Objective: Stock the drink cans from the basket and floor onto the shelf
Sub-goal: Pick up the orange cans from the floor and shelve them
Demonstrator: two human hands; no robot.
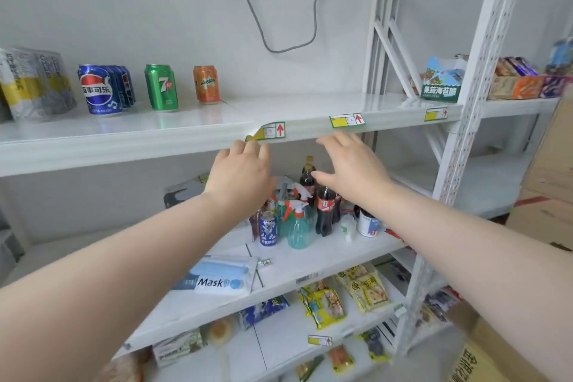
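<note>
At front edge of white metal shelf (310, 104): left hand (241, 175), right hand (352, 164), both loosely spread, empty; green aluminium drink can (161, 87) rear-left.

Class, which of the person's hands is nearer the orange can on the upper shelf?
Left. The left hand is below and right of the orange can; the right hand lies farther right.

From my end the picture is bright and even, a soft, diffuse wash; the white wall (124, 9) and top shelf (155, 130) run close to overexposed. The cans (161, 87) leave pale reflections on its glossy top, and faint shadow sits under it. The wide lens bows the shelf upright (483, 71), and the snack packets (322, 307) at the bottom go soft and smeared.
</note>
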